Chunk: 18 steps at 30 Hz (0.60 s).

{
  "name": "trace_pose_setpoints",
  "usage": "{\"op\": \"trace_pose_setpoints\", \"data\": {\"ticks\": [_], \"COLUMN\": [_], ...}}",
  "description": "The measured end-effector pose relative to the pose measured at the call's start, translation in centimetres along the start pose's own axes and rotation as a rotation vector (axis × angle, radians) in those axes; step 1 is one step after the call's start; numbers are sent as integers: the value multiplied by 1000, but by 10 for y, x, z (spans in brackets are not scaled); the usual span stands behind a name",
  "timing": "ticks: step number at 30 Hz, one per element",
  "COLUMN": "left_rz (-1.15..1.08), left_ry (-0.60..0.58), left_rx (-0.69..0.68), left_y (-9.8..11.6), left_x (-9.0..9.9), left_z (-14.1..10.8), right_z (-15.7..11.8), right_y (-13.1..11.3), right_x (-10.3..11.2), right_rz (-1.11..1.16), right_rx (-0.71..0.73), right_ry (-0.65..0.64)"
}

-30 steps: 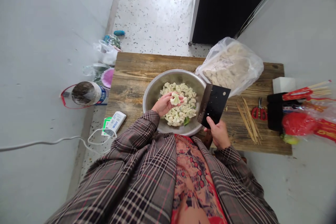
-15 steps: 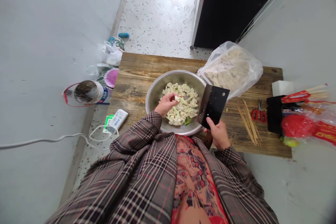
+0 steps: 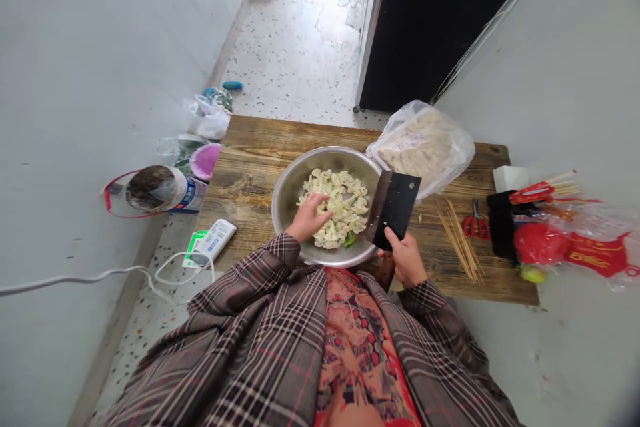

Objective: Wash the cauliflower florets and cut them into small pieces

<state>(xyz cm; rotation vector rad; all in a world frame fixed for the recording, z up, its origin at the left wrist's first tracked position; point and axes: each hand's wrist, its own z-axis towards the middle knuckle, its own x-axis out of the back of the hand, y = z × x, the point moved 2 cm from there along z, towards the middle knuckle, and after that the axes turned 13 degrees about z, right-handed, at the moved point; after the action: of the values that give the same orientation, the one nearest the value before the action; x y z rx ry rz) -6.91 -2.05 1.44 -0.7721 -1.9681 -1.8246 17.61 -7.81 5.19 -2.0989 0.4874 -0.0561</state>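
A wide steel basin (image 3: 285, 177) stands on the wooden table in front of me, with cut cauliflower florets (image 3: 349, 203) and a bit of green leaf in it. Over the florets' left side is my left hand (image 3: 309, 216), thumb and fingers apart and nothing plainly held. My right hand (image 3: 406, 257) grips a cleaver (image 3: 396, 205) with a dark, broad blade. The blade is raised at the basin's right rim, its edge facing the florets. Part of the handle is hidden by the right hand.
A plastic bag of pale pieces (image 3: 425, 147) lies behind the cleaver. Bamboo skewers (image 3: 460, 243), red-handled scissors (image 3: 477, 225) and red packages (image 3: 543, 243) are at the right. A white power bank with cable (image 3: 220, 240) rests at the table's left edge; a bucket (image 3: 177, 188) stands beyond.
My left hand has let go of a cauliflower floret, its fingers now parted lower over the basin. The right hand still holds the cleaver. The view has tilted up slightly.
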Motion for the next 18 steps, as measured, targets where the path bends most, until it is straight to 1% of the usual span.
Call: {"op": "trace_pose_setpoints", "data": {"ticks": [1, 3, 4, 5, 6, 7, 8, 10, 12, 14, 16, 18], "left_rz": [-59, -163, -190, -202, -210, -215, -200, -134, -61, -43, -44, -23], "left_ry": [-74, -287, -390, -467, -514, -527, -506, -418, -328, -279, -221, -115], "left_rx": [1, -25, -46, -67, -84, -101, -114, -117, -104, -94, -84, -48], "left_y": [6, 22, 30, 38, 45, 49, 52, 50, 43, 36, 31, 29], "left_x": [-4, -14, -19, -23, -26, -29, -31, -33, -34, -35, -33, -25], "left_z": [-6, -19, -26, -32, -37, -42, -45, -50, -56, -63, -69, -68], "right_z": [2, 5, 6, 6, 7, 6, 6, 3, 0, -2, -5, -8], "right_y": [-3, -10, -13, -16, -16, -16, -14, -8, -1, 3, 5, 5], "right_x": [-4, -14, -21, -29, -37, -46, -54, -68, -77, -82, -86, -90], "right_rz": [17, 55, 82, 112, 146, 178, 203, 208, 132, -4, -159, -301], "right_rx": [10, 53, 83, 109, 131, 147, 156, 173, 221, 293, 360, 398], "right_ry": [-5, -2, 3, 12, 18, 20, 14, -18, -55, -94, -198, -384]}}
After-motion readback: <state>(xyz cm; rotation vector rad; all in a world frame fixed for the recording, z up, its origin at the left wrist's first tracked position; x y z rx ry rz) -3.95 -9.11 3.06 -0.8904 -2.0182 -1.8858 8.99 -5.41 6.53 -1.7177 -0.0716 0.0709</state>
